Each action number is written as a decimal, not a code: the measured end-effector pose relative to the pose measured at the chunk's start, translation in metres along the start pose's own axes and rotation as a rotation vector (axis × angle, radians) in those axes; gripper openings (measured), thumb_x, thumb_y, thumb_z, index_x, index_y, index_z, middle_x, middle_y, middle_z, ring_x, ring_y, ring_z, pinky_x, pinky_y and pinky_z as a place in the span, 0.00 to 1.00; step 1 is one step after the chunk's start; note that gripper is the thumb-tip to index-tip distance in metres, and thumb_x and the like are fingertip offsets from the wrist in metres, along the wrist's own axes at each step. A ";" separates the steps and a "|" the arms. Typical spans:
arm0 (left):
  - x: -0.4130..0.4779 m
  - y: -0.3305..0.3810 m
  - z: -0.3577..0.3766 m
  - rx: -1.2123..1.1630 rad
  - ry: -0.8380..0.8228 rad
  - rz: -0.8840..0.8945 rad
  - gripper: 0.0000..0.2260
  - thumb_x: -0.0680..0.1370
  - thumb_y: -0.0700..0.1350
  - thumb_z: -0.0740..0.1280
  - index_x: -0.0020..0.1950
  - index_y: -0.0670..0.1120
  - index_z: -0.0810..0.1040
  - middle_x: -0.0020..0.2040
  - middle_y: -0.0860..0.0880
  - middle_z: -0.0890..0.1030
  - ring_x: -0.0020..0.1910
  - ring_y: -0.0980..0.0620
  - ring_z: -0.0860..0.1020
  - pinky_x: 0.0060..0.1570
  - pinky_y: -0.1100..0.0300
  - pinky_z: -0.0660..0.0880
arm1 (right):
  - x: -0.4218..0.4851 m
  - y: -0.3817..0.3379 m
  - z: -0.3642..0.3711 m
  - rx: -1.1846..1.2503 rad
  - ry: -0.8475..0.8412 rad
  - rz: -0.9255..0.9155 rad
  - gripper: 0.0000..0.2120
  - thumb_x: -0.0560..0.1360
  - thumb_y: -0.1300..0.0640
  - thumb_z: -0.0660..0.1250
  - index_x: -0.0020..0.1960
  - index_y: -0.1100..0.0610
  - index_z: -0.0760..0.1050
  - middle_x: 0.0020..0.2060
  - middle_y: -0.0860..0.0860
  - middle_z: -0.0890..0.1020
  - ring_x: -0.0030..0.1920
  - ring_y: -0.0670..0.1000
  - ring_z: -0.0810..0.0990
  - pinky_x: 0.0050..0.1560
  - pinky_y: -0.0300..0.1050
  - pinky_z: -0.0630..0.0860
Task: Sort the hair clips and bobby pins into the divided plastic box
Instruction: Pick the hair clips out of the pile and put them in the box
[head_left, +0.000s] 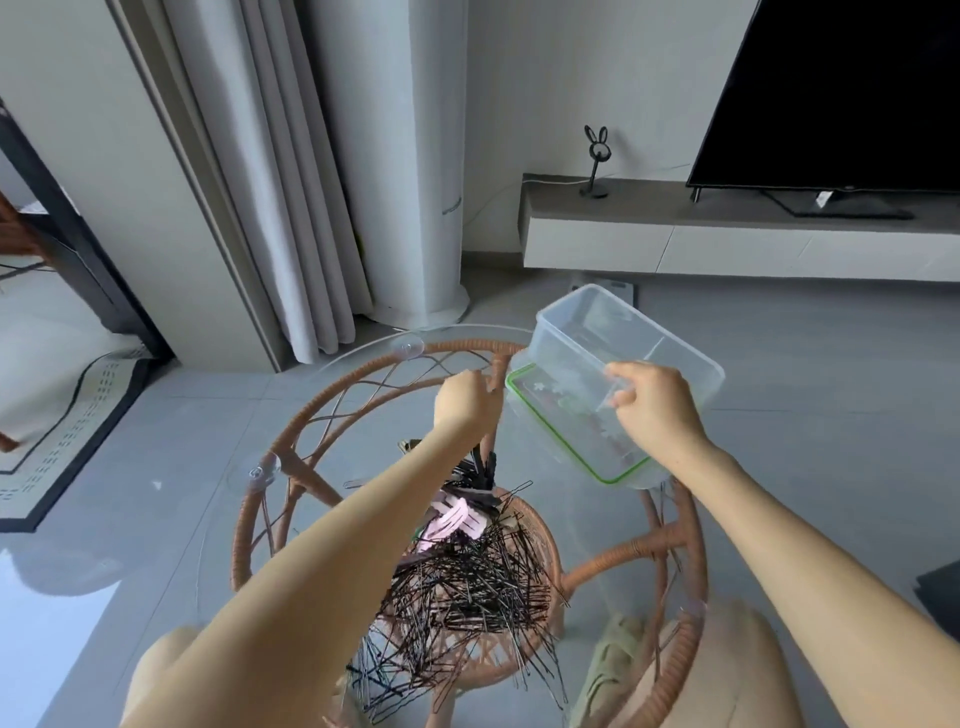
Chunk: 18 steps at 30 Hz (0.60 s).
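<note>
Right now the clear plastic box (623, 364) is off the tabletop, tilted up at the far right edge of the round glass table (218, 519), with its green-rimmed lid (561, 431) just under it. The right hand (657, 405) has its fingers curled over the box's near wall, clamped on it. The left hand (467, 400) is at the lid's left corner; its fingers are bunched together, but whether they actually pinch the lid I cannot tell.

The bobby pins (467, 587) lie in a thick black tangle at the middle and near edge of the tabletop, with a few pink hair clips (457, 522) and darker clips (480, 475) on the heap's far side.

The box looks light and stiff (thin walls, probably a bit slick), so a grip over the rim suits it better than a squeeze on the flat sides. The pins are thin, springy wire and will likely snag on each other; taking small pinches from the loose edge of the pile seems wiser than digging in. The clips are chunkier and should lift easily by the body.
</note>
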<state>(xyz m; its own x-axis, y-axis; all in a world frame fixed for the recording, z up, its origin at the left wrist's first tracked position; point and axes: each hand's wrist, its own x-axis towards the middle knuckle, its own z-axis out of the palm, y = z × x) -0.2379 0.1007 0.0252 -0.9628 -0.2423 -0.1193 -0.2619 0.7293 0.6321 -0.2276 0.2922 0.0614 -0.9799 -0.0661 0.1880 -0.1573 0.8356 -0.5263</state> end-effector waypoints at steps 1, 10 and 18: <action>0.009 0.006 0.006 -0.016 -0.043 -0.055 0.15 0.78 0.48 0.60 0.43 0.38 0.78 0.39 0.40 0.80 0.40 0.41 0.78 0.38 0.56 0.73 | -0.001 0.004 -0.001 0.003 -0.006 0.014 0.18 0.72 0.71 0.61 0.60 0.63 0.77 0.58 0.59 0.81 0.60 0.58 0.78 0.61 0.43 0.70; 0.040 0.022 0.024 -0.389 -0.121 -0.343 0.05 0.73 0.36 0.63 0.40 0.44 0.68 0.28 0.47 0.75 0.13 0.56 0.71 0.16 0.68 0.69 | -0.001 0.010 0.016 -0.119 -0.126 -0.037 0.20 0.71 0.72 0.59 0.60 0.63 0.76 0.56 0.59 0.80 0.58 0.61 0.77 0.58 0.49 0.74; 0.046 -0.045 -0.014 -0.466 0.019 -0.428 0.06 0.69 0.32 0.65 0.33 0.40 0.74 0.19 0.47 0.77 0.24 0.51 0.78 0.46 0.50 0.82 | 0.005 -0.036 0.045 -0.131 -0.237 -0.187 0.25 0.72 0.73 0.59 0.68 0.59 0.70 0.64 0.54 0.75 0.63 0.58 0.74 0.62 0.46 0.71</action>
<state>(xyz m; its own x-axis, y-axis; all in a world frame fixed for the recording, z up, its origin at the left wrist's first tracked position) -0.2691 0.0478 0.0025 -0.7768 -0.4655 -0.4241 -0.5629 0.2115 0.7990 -0.2319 0.2373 0.0442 -0.9392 -0.3373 0.0649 -0.3353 0.8591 -0.3868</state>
